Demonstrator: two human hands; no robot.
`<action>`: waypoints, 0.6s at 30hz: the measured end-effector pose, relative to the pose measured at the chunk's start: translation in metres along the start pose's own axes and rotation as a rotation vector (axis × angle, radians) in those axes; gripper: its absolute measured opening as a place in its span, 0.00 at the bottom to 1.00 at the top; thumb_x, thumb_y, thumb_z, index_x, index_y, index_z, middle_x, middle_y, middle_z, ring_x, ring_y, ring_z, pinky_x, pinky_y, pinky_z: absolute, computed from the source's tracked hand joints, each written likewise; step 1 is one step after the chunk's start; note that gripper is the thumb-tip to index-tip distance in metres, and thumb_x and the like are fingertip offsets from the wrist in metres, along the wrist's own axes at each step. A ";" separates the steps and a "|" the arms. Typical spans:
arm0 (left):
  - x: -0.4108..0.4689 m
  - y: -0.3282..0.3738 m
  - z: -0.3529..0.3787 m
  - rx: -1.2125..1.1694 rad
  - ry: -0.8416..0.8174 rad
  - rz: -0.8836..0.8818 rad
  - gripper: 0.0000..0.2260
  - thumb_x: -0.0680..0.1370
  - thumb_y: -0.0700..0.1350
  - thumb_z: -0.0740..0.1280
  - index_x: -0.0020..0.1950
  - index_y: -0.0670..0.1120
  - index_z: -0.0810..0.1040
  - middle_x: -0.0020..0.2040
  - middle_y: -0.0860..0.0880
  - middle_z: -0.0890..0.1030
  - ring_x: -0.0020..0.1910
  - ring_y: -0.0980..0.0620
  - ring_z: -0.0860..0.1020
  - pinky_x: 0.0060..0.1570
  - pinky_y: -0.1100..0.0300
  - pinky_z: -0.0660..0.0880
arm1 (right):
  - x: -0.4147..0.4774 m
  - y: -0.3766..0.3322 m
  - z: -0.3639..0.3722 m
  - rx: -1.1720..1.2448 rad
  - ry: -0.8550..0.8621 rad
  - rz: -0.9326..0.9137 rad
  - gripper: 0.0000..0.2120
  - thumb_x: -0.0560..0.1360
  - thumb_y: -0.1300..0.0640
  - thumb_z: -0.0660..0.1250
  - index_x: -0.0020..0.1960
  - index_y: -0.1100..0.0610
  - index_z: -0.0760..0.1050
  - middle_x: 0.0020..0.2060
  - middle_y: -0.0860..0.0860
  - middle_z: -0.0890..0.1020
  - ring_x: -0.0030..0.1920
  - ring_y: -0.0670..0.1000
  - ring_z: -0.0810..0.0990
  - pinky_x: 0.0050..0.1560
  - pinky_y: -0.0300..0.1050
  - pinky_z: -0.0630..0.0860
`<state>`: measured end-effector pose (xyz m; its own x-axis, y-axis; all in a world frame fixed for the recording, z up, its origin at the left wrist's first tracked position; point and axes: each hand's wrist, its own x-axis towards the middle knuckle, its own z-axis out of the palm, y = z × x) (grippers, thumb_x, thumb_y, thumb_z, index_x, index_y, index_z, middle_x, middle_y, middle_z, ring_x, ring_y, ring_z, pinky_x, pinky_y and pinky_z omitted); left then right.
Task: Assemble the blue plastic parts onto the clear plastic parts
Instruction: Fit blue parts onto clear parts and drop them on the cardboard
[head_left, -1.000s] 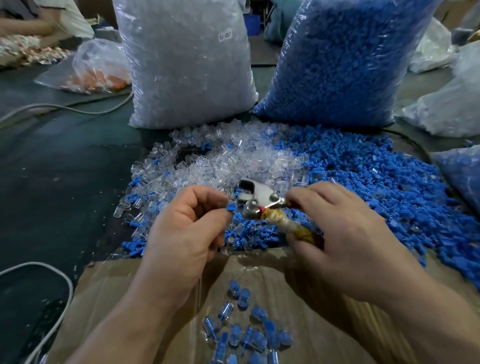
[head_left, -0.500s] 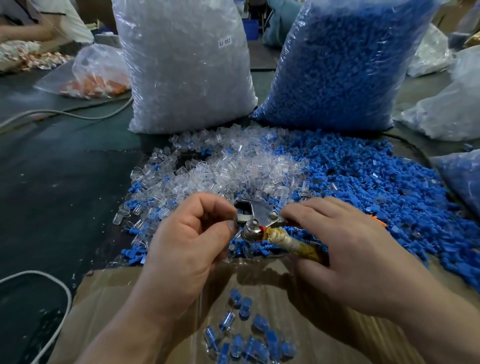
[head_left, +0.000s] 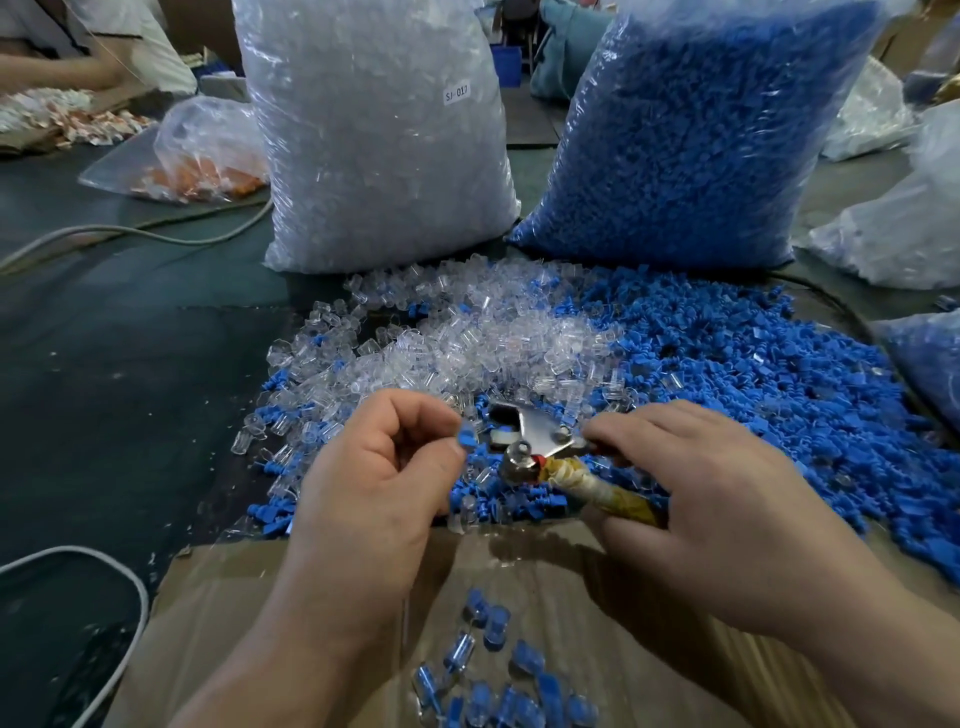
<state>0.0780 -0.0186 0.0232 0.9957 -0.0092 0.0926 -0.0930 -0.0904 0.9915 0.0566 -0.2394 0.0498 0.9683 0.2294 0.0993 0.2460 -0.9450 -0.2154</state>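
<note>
My left hand (head_left: 374, 467) pinches a small blue plastic part (head_left: 466, 439) between thumb and forefinger, just left of a metal crimping tool (head_left: 530, 434). My right hand (head_left: 691, 499) grips that tool by its tape-wrapped handle (head_left: 597, 486). Something white sits in the tool's jaw. Behind lie a loose pile of clear plastic parts (head_left: 467, 343) and a wider pile of blue parts (head_left: 753, 374). Several assembled blue-and-clear pieces (head_left: 493, 670) lie in the cardboard box (head_left: 249, 623) below my hands.
A big bag of clear parts (head_left: 374, 130) and a big bag of blue parts (head_left: 701, 130) stand behind the piles. A white cable (head_left: 104, 566) loops at lower left. Another person works at far left. More bags sit on the right.
My left hand drew back slightly from the tool, and the blue part now shows at its fingertips. The tool tilted so its flat plate faces up. The view shifted a little downward.
</note>
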 end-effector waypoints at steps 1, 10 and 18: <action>0.001 0.001 -0.001 0.005 0.014 -0.032 0.13 0.76 0.36 0.70 0.42 0.55 0.81 0.29 0.54 0.78 0.26 0.61 0.73 0.25 0.68 0.72 | 0.002 0.003 0.002 -0.043 0.012 0.034 0.29 0.68 0.32 0.57 0.67 0.39 0.68 0.53 0.35 0.76 0.53 0.42 0.72 0.54 0.40 0.68; -0.004 0.001 0.009 0.162 -0.096 -0.135 0.14 0.78 0.41 0.70 0.45 0.63 0.79 0.25 0.55 0.76 0.22 0.59 0.68 0.22 0.69 0.67 | 0.021 0.012 0.012 -0.177 0.032 0.197 0.36 0.67 0.27 0.52 0.68 0.44 0.68 0.58 0.45 0.77 0.58 0.51 0.70 0.59 0.51 0.65; -0.010 0.004 0.015 0.252 -0.082 -0.106 0.13 0.78 0.45 0.71 0.47 0.65 0.77 0.30 0.54 0.81 0.23 0.55 0.74 0.23 0.62 0.75 | 0.013 -0.006 0.012 -0.058 0.280 0.045 0.23 0.74 0.34 0.58 0.59 0.48 0.76 0.53 0.44 0.79 0.55 0.49 0.75 0.57 0.48 0.67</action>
<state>0.0672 -0.0340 0.0246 0.9974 -0.0657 -0.0283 0.0043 -0.3401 0.9404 0.0677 -0.2277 0.0411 0.9263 0.1213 0.3568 0.1923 -0.9663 -0.1709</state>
